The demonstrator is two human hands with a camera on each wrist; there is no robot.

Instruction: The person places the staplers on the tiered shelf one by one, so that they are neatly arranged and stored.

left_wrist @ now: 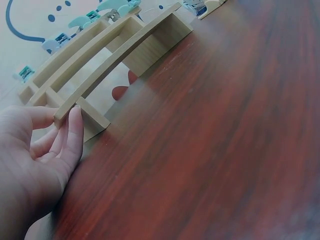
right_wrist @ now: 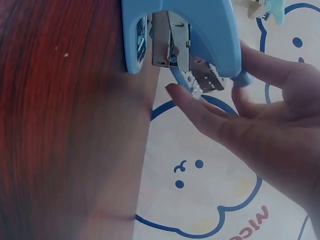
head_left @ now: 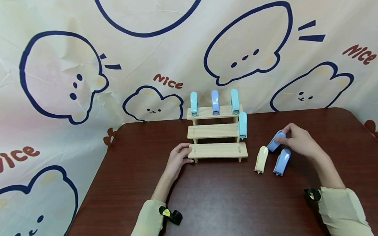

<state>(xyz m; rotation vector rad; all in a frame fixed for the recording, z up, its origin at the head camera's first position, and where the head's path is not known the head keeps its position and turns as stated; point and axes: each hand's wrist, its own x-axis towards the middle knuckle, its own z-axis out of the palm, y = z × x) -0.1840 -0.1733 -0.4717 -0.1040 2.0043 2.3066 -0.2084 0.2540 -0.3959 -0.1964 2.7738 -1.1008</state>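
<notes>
A three-step wooden rack (head_left: 217, 151) stands at the back of the table. My left hand (head_left: 176, 159) pinches the left end of its lowest board between thumb and fingers, as the left wrist view also shows. To the right of the rack, my right hand (head_left: 299, 138) grips a blue stapler (head_left: 276, 140) by its upper end. Just in front of that are a second blue stapler (head_left: 282, 162) and a cream stapler (head_left: 261, 160). In the right wrist view, a blue stapler body (right_wrist: 217, 37) partly hides what the fingers hold.
Along the rack's top board stand a teal stapler (head_left: 194, 103), a periwinkle stapler (head_left: 215, 102) and another teal stapler (head_left: 235, 101). One more teal stapler (head_left: 243, 125) sits at the middle board's right end. A patterned cloth (head_left: 191, 54) hangs behind the dark table (head_left: 229, 204).
</notes>
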